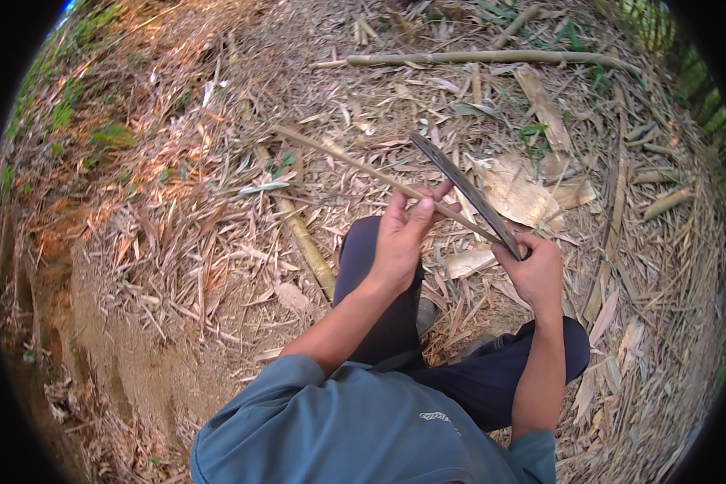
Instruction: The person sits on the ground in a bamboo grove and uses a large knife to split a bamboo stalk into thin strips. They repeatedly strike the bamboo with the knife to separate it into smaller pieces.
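A thin, pale brown bamboo strip (339,156) slants down to the right across the space above my knees. The fingers of my left hand (402,234) are closed around it, thumb on top. My right hand (538,270) grips the lower end of a long, dark, narrow, blade-shaped piece (472,194), which slopes up and away to the left. Whether it is a knife or a dark slat, I cannot tell. The strip's near end meets the dark piece at my right fingertips, where the exact contact is hidden. My left fingertips lie close to the dark piece's side.
Dry leaves and litter cover the ground. A green bamboo pole (306,246) lies beside my left knee, and a longer pole (476,57) crosses at the far side. Broad pale sheaths (520,194) lie beyond my right hand. At left the soil drops along a bare bank (129,355).
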Motion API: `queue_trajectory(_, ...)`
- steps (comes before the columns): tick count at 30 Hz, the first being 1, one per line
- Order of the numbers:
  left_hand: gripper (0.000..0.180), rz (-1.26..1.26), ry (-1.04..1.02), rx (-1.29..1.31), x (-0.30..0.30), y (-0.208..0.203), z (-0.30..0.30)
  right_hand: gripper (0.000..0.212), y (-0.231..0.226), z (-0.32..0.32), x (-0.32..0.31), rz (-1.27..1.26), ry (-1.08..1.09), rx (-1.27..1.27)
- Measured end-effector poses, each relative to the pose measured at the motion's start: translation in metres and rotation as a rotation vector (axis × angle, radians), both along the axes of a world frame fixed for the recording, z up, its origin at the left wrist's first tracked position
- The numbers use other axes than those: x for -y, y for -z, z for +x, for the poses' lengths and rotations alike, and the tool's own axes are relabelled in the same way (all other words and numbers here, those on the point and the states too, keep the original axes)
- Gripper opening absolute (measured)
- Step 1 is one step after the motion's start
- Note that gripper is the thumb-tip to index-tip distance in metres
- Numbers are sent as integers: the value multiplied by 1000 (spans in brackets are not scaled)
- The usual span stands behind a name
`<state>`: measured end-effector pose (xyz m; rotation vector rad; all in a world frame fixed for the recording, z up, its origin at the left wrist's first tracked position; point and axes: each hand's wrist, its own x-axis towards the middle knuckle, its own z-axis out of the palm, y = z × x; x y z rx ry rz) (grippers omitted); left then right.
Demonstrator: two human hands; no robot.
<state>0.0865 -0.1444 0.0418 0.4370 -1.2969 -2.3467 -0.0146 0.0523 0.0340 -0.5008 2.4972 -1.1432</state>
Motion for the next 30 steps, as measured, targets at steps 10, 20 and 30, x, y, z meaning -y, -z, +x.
queue_trajectory(10,36,113,384,-108,39,-10,38,38,-3,-40,-30,-45,191,-5)
queue_trajectory(20,38,442,873,357,31,-74,46,51,5,-44,-43,-352,185,-296)
queue_trajectory(30,37,-199,492,493,5,-58,48,34,7,-17,-25,-280,346,-441)
